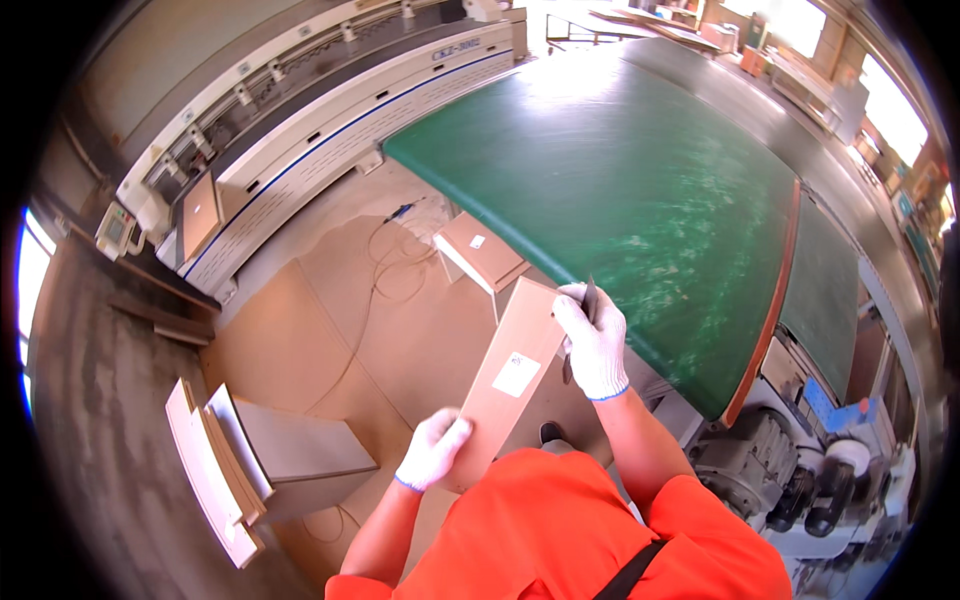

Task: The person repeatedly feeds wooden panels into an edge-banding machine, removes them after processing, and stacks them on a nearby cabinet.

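A long, narrow brown board (492,408) with a white label (516,374) is held tilted in front of my body. Its lower left edge is gripped by my left hand (435,447), thumb on the face. My right hand (598,342) is at the upper right corner of the board, closed round a thin, dark, pointed blade-like tool (590,300). The tool sticks out above and below the fingers. Whether the right fingers also grip the board is partly hidden. Both hands wear white knit gloves.
A wide green conveyor belt (620,190) lies ahead and right. Brown-topped panels (482,250) stand beside it. More boards (300,440) lean at left. A cable (375,290) crosses brown floor sheets. A long machine (330,130) stands far left, a motor (745,460) right.
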Tool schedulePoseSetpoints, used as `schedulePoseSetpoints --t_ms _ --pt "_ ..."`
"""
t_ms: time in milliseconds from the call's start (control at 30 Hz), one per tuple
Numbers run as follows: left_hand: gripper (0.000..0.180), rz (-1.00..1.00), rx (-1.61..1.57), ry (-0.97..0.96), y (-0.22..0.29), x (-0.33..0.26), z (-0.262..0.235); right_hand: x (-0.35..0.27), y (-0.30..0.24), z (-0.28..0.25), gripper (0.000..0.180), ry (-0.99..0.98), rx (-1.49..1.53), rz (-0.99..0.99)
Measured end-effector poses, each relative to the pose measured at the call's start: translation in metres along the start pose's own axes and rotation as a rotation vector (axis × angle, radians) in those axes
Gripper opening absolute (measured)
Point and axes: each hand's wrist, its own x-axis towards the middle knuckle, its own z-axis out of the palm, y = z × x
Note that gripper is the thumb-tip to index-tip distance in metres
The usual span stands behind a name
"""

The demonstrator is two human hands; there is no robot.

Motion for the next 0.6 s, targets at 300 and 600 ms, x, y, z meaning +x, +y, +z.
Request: schedulePoseSetpoints --t_ms 300,600 --pt "0.026 0.081 -0.278 0.183 0.083 0.024 0.032 -0.044 -0.003 0.012 0.012 -0.136 0.015 0.029" --pt "0.030 0.051 -0.209 0.194 0.093 0.021 0.037 -0.051 -0.010 0.001 0.016 -0.153 0.062 0.103"
